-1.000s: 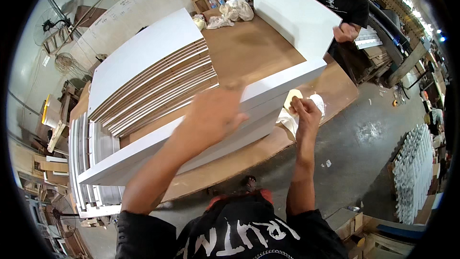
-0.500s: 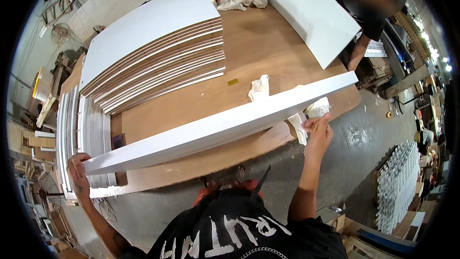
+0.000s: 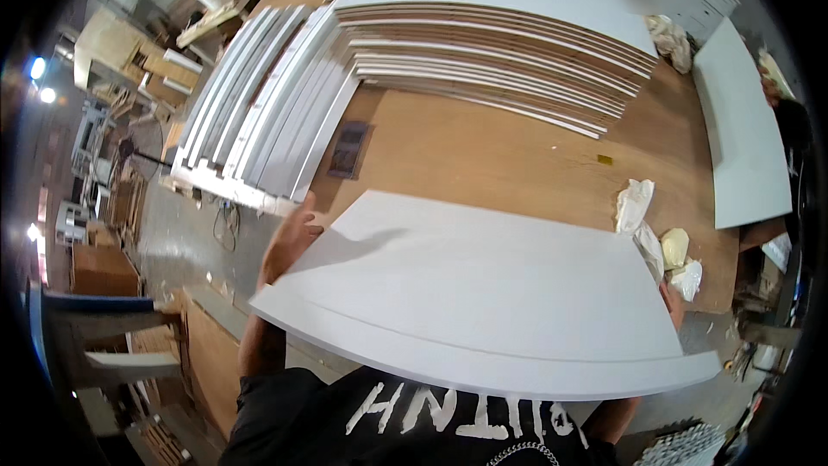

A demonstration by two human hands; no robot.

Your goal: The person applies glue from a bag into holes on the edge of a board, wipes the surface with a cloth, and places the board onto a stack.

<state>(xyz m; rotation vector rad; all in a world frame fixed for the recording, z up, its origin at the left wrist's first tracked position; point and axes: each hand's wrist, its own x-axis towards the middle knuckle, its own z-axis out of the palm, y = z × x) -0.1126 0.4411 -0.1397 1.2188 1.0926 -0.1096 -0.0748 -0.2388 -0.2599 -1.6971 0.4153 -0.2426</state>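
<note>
A large white panel (image 3: 483,285) with a raised strip along its near edge is held in front of my body, flat face showing. My left hand (image 3: 291,240) supports its left edge, the fingertips showing beside the board and the forearm passing partly behind it. At the right edge only some fingers of my right hand (image 3: 671,302) show; the panel hides the rest. Near that hand a white cloth (image 3: 636,207) and a pale yellow bundle (image 3: 674,248) lie on the brown worktable (image 3: 483,151).
A tall stack of white-faced boards (image 3: 500,60) stands at the back of the table. White strips (image 3: 267,103) are piled at the left. At the far right a co-worker's hand holds another white panel (image 3: 742,138). A blue-edged cart (image 3: 103,304) stands at the left.
The panel has turned from edge-up to face showing and come nearer my body. My right hand, apart from it earlier, is now at its right edge. My view has swung left.
</note>
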